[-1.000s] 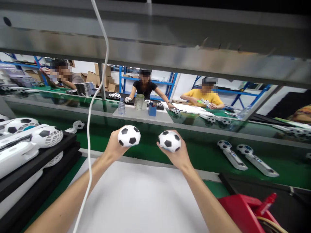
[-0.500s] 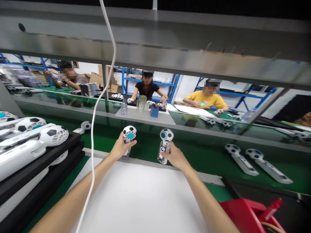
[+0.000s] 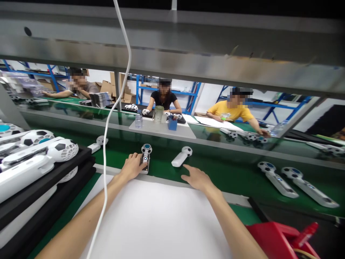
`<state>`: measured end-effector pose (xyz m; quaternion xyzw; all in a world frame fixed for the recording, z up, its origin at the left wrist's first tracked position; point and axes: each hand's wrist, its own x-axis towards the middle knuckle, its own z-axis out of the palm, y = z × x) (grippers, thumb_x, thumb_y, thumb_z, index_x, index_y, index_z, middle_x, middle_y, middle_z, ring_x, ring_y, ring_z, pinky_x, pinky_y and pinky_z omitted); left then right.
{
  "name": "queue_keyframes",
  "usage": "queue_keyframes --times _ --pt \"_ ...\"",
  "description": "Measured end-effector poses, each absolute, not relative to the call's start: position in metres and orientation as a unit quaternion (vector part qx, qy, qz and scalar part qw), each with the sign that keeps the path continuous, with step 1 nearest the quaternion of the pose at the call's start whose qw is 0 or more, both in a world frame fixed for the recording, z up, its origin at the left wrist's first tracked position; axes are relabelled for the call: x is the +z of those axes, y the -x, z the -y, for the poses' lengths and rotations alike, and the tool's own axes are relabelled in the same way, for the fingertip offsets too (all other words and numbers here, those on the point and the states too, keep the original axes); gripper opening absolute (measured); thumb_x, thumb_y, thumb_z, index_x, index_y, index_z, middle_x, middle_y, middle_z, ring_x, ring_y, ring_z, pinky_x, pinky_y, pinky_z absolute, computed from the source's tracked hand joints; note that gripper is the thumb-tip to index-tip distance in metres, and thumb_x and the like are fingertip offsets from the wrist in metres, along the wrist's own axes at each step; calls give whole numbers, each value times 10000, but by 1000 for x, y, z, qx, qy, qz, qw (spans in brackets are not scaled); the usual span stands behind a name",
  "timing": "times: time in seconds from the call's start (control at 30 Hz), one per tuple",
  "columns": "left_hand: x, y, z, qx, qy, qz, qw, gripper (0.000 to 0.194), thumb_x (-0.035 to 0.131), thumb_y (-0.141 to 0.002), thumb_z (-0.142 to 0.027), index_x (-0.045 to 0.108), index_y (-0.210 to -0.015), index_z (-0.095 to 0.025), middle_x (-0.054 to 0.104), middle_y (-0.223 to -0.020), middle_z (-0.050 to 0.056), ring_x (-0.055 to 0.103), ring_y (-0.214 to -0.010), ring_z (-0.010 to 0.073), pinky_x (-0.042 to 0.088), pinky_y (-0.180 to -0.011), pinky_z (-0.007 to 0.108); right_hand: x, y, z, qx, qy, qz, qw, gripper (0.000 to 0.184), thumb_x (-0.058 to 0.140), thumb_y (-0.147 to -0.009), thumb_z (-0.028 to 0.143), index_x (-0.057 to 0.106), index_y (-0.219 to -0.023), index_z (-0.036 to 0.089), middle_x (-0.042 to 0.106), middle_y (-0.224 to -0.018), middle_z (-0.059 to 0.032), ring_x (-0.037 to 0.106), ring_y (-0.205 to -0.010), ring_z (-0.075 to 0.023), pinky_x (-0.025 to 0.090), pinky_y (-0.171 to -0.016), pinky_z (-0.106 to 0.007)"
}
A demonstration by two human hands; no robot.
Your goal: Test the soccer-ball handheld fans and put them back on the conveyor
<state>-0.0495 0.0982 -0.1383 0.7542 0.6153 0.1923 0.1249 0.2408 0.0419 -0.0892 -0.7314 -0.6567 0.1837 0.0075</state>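
Note:
My left hand [image 3: 132,166] is closed around the handle of a handheld fan [image 3: 146,159] with a black-and-white soccer-ball head. Its blue disc and the open, dark inside of its handle face up, at the green belt's near edge. A second soccer-ball fan [image 3: 182,157] lies on the belt, smooth white handle side up and ball end pointing away to the right. Just in front of it, my right hand [image 3: 198,177] holds nothing, thumb and fingers apart. Below both forearms spreads a white work sheet [image 3: 161,219].
Stacked black trays [image 3: 81,162] of soccer-ball fans stand at left. Two more fans [image 3: 280,183] lie on the green belt [image 3: 229,176] at right. A red box [image 3: 269,237] holds a red marker. A white cable [image 3: 105,151] hangs in front. Several co-workers sit across the belt.
My right hand has let go of its fan, which now lies on the belt. My left hand has lowered its fan. The fans at right have shifted rightward; a co-worker's arm has reached out.

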Motion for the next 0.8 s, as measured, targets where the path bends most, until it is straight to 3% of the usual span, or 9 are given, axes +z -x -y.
queue_keyframes --times 0.3,0.5,0.8 --pt "-124 48 -92 149 -791 -577 140 427 496 -929 -454 576 -1246 -180 571 -1222 130 499 -1183 317 445 -923 451 -92 -241 -41 208 703 680 -11 519 592 -969 368 458 -1438 190 512 -1421 -134 533 -1261 -292 431 -1057 -526" --pt "-124 44 -85 133 -821 -537 141 755 699 -719 -563 508 -1367 -225 573 -1280 131 483 -1212 369 423 -955 459 -86 -239 -38 212 699 682 -26 520 585 -971 384 460 -1436 188 549 -1370 -132 565 -1212 -280 448 -1038 -512" --pt "-128 40 -87 148 -816 -543 131 608 690 -778 -451 559 -1332 -238 592 -1265 113 499 -1195 347 425 -939 443 -70 -233 -29 223 697 680 -41 529 579 -973 381 449 -1452 197 563 -1359 -127 589 -1173 -266 453 -1028 -496"
